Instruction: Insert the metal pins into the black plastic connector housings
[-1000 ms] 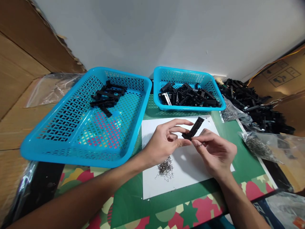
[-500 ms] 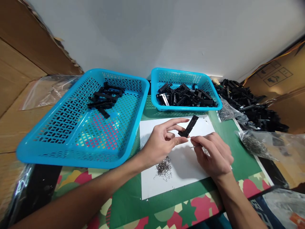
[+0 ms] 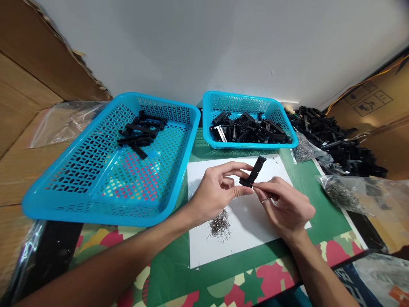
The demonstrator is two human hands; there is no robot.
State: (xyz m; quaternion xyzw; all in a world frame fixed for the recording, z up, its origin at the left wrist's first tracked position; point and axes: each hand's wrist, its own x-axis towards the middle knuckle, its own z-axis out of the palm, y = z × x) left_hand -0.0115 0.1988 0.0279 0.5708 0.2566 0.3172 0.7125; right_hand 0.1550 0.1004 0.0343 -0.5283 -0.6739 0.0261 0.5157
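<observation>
Between the fingers and thumb of my left hand (image 3: pixel 217 187) is a black plastic part (image 3: pixel 256 169), its long arm tilted up to the right. My right hand (image 3: pixel 284 204) is closed in a pinch at the part's lower end, its fingertips touching or almost touching it. A thin metal pin (image 3: pixel 265 200) shows among the right fingers; its tip is hidden. Below the hands, a pile of small bent wire springs (image 3: pixel 220 224) lies on a white sheet (image 3: pixel 204 251). More small metal pieces are partly hidden behind the right hand.
A large blue basket (image 3: pixel 172 213) at left holds several black parts (image 3: pixel 139 132). A smaller blue basket (image 3: pixel 249 146) behind the hands holds many more. Black parts are heaped (image 3: pixel 345 145) at right, near bags of small metal pieces (image 3: pixel 341 196). A wall (image 3: pixel 204 47) stands behind.
My right hand has shifted slightly and its fingertips have come up against the lower end of the black part. The part has turned a little in my left hand.
</observation>
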